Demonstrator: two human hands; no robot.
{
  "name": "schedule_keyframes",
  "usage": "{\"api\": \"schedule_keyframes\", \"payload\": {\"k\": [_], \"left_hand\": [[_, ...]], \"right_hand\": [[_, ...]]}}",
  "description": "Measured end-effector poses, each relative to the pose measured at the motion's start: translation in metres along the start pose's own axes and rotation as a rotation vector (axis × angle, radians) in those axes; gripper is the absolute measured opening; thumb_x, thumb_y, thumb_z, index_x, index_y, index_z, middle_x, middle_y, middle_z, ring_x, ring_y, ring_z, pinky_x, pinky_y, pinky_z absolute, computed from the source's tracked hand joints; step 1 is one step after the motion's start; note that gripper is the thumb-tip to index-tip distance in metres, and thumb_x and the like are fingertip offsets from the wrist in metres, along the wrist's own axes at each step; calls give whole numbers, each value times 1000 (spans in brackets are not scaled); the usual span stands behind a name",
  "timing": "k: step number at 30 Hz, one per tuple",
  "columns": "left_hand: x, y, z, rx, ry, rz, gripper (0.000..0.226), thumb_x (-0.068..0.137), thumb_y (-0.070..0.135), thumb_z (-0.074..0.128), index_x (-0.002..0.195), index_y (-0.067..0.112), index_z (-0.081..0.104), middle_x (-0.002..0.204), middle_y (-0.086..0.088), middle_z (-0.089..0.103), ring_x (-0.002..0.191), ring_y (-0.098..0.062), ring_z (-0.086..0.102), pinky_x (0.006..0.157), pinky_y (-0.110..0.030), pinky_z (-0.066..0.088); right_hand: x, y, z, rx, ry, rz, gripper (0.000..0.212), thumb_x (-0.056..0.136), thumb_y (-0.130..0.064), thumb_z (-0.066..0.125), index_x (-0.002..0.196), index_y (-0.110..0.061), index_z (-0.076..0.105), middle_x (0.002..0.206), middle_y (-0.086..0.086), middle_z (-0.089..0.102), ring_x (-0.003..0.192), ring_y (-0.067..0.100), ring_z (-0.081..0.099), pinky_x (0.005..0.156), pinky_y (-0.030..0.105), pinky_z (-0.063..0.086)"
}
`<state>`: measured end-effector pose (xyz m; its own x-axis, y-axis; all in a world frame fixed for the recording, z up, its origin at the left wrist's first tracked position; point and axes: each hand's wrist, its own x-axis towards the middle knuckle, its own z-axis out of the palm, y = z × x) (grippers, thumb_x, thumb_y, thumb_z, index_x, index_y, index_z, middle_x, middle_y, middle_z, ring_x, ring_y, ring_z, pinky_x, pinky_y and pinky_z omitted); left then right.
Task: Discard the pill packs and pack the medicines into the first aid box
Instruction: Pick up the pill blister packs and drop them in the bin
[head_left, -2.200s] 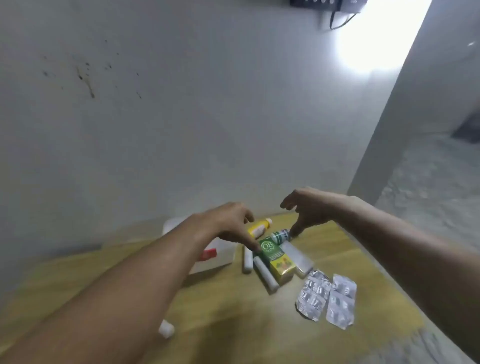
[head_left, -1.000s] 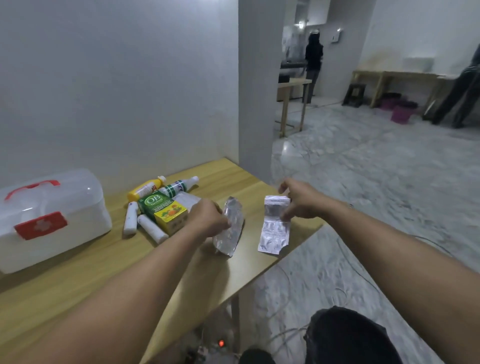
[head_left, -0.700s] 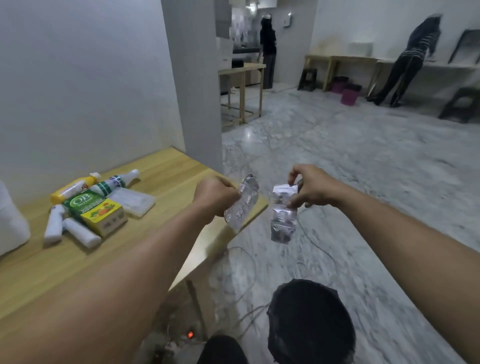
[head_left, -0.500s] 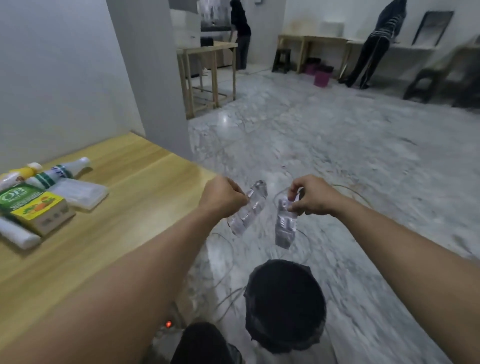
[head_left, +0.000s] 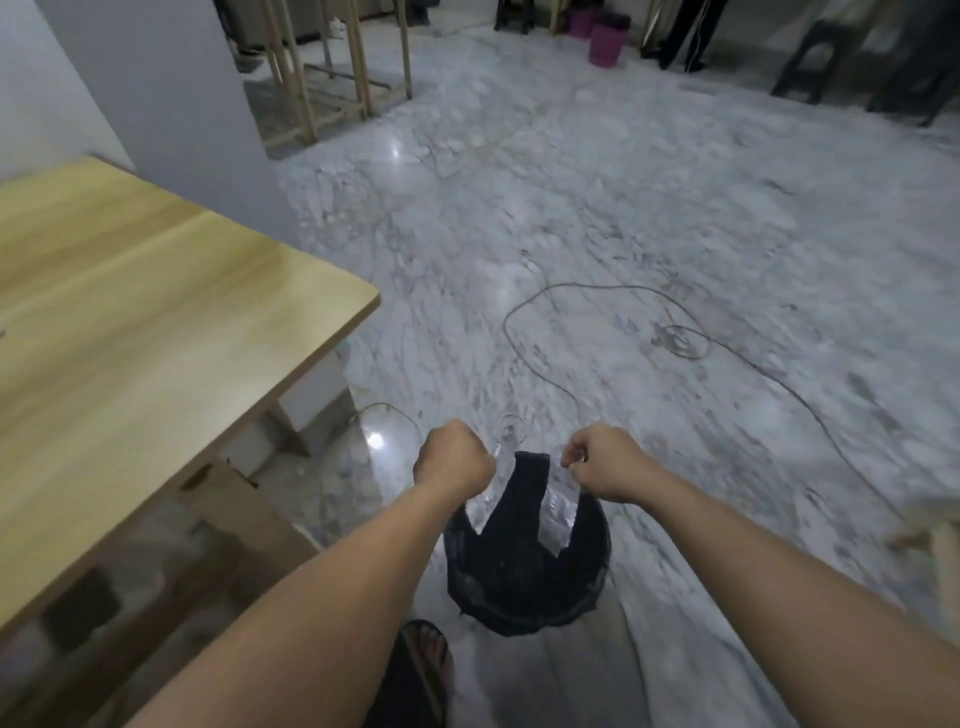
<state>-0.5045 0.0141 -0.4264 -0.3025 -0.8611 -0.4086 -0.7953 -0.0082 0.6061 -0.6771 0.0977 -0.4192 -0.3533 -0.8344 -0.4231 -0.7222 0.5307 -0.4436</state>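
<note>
Keep left hand (head_left: 453, 462) pinched on one pill pack (head_left: 485, 499) and right hand (head_left: 605, 467) pinched on the other pack (head_left: 557, 519), both hanging directly above the open black bin (head_left: 524, 587) on the floor beside the bench (head_left: 156, 332). Centre both packs over the opening before release. Open fingers together, low over the rim, to prevent foil drifting onto the floor.

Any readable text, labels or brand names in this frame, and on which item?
None can be read.
Pill pack in the left hand: foil only, print blurred.
Pill pack in the right hand: print too blurred to read.
Black bin: no label visible.
</note>
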Motion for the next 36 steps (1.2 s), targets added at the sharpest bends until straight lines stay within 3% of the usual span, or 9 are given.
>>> {"api": "schedule_keyframes", "payload": {"k": [4, 7, 12, 15, 21, 23, 26, 31, 36], "left_hand": [[8, -13, 32, 46, -14, -51, 19, 80, 9, 52, 71, 5, 69, 73, -11, 65, 63, -26, 62, 49, -26, 39], [14, -18, 49, 90, -29, -65, 19, 81, 9, 53, 84, 8, 72, 86, -14, 68, 80, -31, 68, 56, -32, 48], [22, -27, 64, 85, -26, -91, 16, 81, 11, 56, 80, 12, 73, 81, -3, 69, 65, -21, 61, 56, -31, 46], [25, -32, 64, 101, -26, -113, 5, 84, 17, 64, 84, 19, 68, 82, 3, 61, 72, -19, 59, 65, -30, 49], [27, -42, 48, 130, -46, -113, 13, 82, 23, 66, 92, 16, 69, 91, 0, 64, 81, -20, 61, 68, -30, 49], [28, -44, 41, 158, -47, -104, 5, 81, 22, 66, 77, 20, 64, 86, 2, 56, 77, -19, 54, 67, -28, 44], [31, -47, 28, 199, -38, -77, 38, 80, 21, 65, 58, 29, 35, 83, 2, 49, 73, -19, 46, 68, -29, 40], [28, -41, 0, 280, -9, 0, 15, 83, 31, 64, 84, 21, 53, 92, 0, 58, 83, -22, 55, 75, -32, 48], [22, -25, -35, 360, 43, 104, 39, 85, 33, 62, 120, 16, 60, 120, -3, 61, 106, -27, 60, 82, -31, 48]], "right_hand": [[8, 19, 34, 1, -14, 42, 22, 84, -1, 52, 91, -14, 69, 90, -2, 58, 83, 17, 57, 71, 25, 45], [12, 31, 52, -12, -24, 60, 22, 85, -3, 51, 90, -13, 70, 87, -2, 58, 83, 17, 58, 72, 26, 47], [24, 49, 72, 4, -47, 76, 23, 84, -4, 50, 82, -21, 66, 89, -5, 62, 92, 19, 63, 81, 32, 53], [31, 54, 80, -7, -57, 85, 19, 86, -8, 54, 84, -21, 67, 99, 0, 68, 94, 21, 64, 83, 32, 53], [44, 60, 97, -9, -135, 93, 18, 83, -8, 56, 84, -21, 69, 106, 2, 71, 103, 23, 64, 89, 35, 52], [48, 59, 104, -10, -165, 95, 19, 82, -8, 55, 82, -24, 65, 106, 1, 70, 101, 22, 64, 85, 34, 52], [49, 55, 110, -31, -216, 87, 21, 84, -7, 51, 92, -24, 61, 104, 0, 62, 97, 23, 61, 75, 28, 44], [49, 45, 111, -4, -222, 104, 43, 85, -7, 51, 127, -17, 59, 126, 6, 61, 103, 22, 61, 76, 25, 46], [43, 23, 90, -9, -178, 47, 42, 85, -9, 57, 127, -13, 59, 124, 8, 63, 108, 24, 61, 88, 30, 50]]}}
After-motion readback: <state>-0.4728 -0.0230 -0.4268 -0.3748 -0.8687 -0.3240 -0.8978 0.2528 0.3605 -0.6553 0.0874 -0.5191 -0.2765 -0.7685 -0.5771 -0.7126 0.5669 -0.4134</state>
